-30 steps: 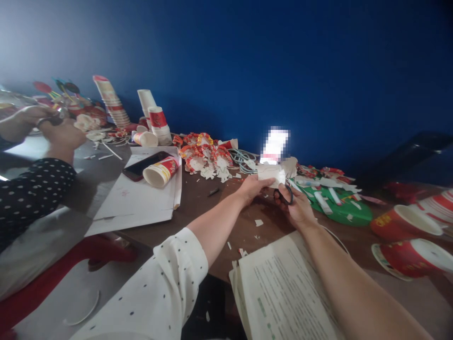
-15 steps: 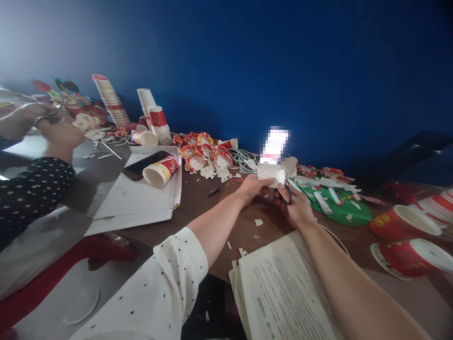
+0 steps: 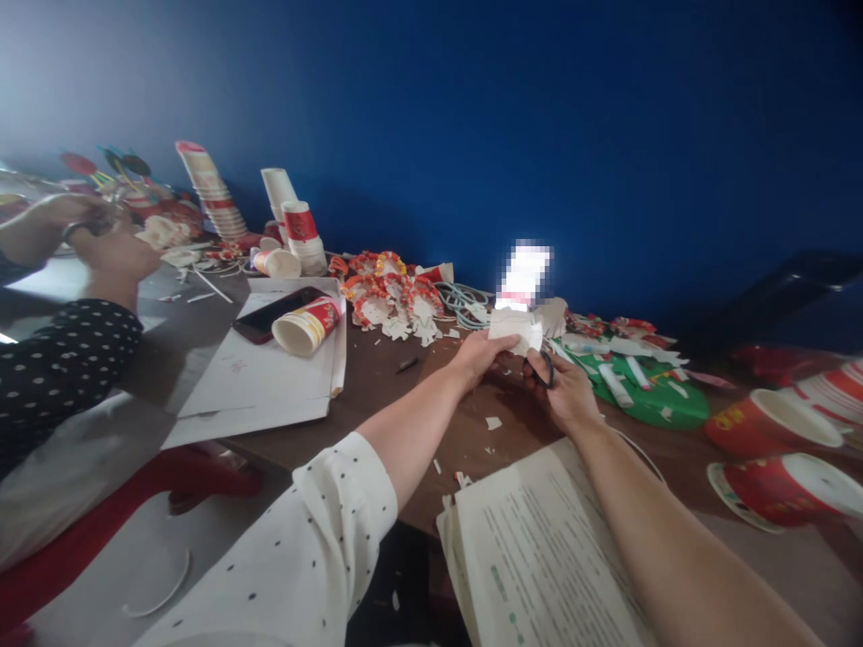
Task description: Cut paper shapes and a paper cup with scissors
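A piece of white paper cup (image 3: 507, 329) is pinched in my left hand (image 3: 486, 353), thumb on its near face. My right hand (image 3: 566, 395) grips a pair of scissors (image 3: 547, 368) by its dark handle loops, close to the right edge of the piece. The blades are hidden behind the piece and my fingers. Just beyond stands a bright lit screen (image 3: 524, 274), partly blurred out. Small white paper scraps (image 3: 493, 422) lie on the dark table below my hands.
To the left lie cut red-and-white cup pieces (image 3: 395, 292) and a phone (image 3: 276, 314) on a white board. Stacked paper cups (image 3: 303, 238) stand behind. Printed sheets (image 3: 539, 539) lie in front, a green disc (image 3: 661, 404) and red cups (image 3: 769, 420) right. A co-worker's hands (image 3: 114, 238) are far left.
The white piece and both my hands have shifted very slightly. My grip on the piece and the scissors stays the same.
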The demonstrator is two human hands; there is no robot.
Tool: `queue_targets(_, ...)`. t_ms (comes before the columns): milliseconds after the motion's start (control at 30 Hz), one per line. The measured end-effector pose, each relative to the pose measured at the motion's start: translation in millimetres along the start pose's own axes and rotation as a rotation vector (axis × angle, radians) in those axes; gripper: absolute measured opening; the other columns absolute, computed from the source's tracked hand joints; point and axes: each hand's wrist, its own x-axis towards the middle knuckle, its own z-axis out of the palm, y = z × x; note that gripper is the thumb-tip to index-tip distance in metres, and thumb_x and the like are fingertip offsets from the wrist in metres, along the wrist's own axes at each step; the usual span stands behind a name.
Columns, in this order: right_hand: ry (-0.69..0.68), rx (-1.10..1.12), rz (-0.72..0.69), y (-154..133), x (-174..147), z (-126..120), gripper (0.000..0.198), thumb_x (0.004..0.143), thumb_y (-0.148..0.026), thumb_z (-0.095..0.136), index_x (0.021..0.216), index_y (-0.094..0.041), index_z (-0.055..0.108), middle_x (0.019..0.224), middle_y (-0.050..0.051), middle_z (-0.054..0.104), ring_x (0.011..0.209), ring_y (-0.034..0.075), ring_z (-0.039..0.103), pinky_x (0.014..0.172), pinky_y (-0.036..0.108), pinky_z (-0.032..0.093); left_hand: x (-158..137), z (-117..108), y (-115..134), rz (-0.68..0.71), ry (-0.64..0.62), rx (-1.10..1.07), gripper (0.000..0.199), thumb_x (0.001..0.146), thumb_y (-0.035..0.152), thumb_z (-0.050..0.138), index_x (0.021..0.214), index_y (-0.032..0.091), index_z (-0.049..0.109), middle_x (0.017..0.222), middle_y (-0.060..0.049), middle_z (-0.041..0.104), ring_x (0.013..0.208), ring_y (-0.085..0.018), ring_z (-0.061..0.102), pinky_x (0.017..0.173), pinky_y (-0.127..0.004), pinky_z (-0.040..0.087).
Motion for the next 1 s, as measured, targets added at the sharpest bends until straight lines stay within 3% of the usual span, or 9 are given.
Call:
queue_targets(167,0.014,0.023,0.032,-4.4,-0.9,1.3,0.039,0.066,-0.060,0.077,0.066,-0.023,0.065,0.061,0.001,0.060,0.051,0.014,0.048,0.043,0.028,0.027,1.2,-0.6,-1.7,0.006,0.008,-0.003,0.022,0.071,0.027,0.075,0.082,0.013,0.063,0.064,0.000,0.060,0.051,-0.007,0.050,0.050,-0.021,0.032)
queue_targets(733,0.003,-0.009,-0.028,-4.8,0.3,-0.1,0.038,0.069,-0.058,0.077,0.064,-0.022,0.066,0.060,-0.001,0.057,0.053,0.013,0.047,0.047,0.027,0.032,3.7,-2.1,-2.9,0.030,0.036,0.013,0.023,0.070,0.030,0.076,0.078,0.014,0.063,0.060,0.002,0.058,0.049,-0.007,0.046,0.050,-0.022,0.030)
queue_targets(1000,0.014,0.016,0.026,-7.1,-0.4,0.2,0.033,0.067,-0.054,0.079,0.069,-0.023,0.070,0.060,-0.001,0.059,0.050,0.012,0.048,0.045,0.026,0.032,5.4,-3.3,-1.4,0.044,0.087,0.009,0.020,0.069,0.028,0.076,0.079,0.014,0.065,0.057,0.003,0.056,0.049,-0.007,0.043,0.049,-0.022,0.029)
